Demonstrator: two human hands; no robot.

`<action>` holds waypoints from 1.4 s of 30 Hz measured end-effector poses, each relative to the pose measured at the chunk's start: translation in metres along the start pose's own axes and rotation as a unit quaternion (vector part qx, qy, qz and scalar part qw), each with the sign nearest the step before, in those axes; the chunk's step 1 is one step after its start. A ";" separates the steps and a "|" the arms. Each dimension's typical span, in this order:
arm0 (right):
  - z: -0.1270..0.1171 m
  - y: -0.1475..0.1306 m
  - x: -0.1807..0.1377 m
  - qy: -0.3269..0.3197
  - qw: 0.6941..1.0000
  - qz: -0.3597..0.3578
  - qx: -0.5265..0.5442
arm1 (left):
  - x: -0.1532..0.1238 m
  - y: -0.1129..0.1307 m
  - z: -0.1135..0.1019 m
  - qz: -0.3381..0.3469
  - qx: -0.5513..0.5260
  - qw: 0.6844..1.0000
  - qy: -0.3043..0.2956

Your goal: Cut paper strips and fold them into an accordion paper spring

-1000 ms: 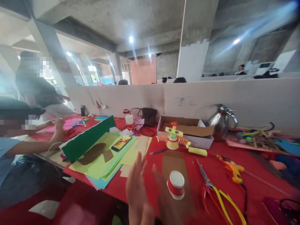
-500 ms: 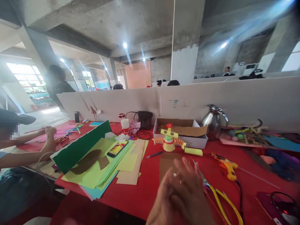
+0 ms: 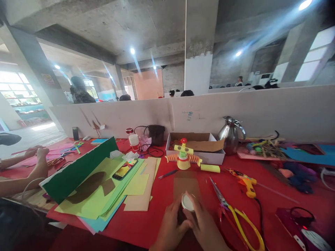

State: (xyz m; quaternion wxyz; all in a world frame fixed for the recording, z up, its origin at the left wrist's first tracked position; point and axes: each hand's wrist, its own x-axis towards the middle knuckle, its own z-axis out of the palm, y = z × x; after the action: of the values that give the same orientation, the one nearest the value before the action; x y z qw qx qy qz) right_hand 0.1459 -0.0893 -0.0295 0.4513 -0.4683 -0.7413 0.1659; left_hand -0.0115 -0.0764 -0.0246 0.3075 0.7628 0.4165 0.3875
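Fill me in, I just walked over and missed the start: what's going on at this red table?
A person has both hands around a small paper cup, the left hand and right hand closing on its sides, over a brown card sheet. Scissors and a glue gun lie to the right. A paper figure stands before an open box. Coloured paper sheets with a phone on top lie to the left, where another person's arm rests.

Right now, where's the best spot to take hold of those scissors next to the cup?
Probably the yellow handle loops, coming from the near side. The scissors lie flat on the red table, blades pointing away toward the box, loops nearest the right hand.
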 end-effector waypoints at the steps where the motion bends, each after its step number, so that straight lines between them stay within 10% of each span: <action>1: 0.001 0.001 -0.002 0.008 1.000 0.005 -0.005 | -0.001 -0.002 0.000 -0.001 0.009 1.000 0.000; 42: -0.008 -0.004 -0.005 0.043 0.996 0.083 -0.012 | 0.002 -0.002 0.005 -0.005 0.112 0.994 -0.020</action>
State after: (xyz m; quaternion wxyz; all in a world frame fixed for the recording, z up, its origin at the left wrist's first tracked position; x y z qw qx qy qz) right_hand 0.1511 -0.0971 -0.0249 0.4614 -0.5403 -0.6819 0.1737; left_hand -0.0077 -0.0740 -0.0282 0.2303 0.7978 0.4550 0.3217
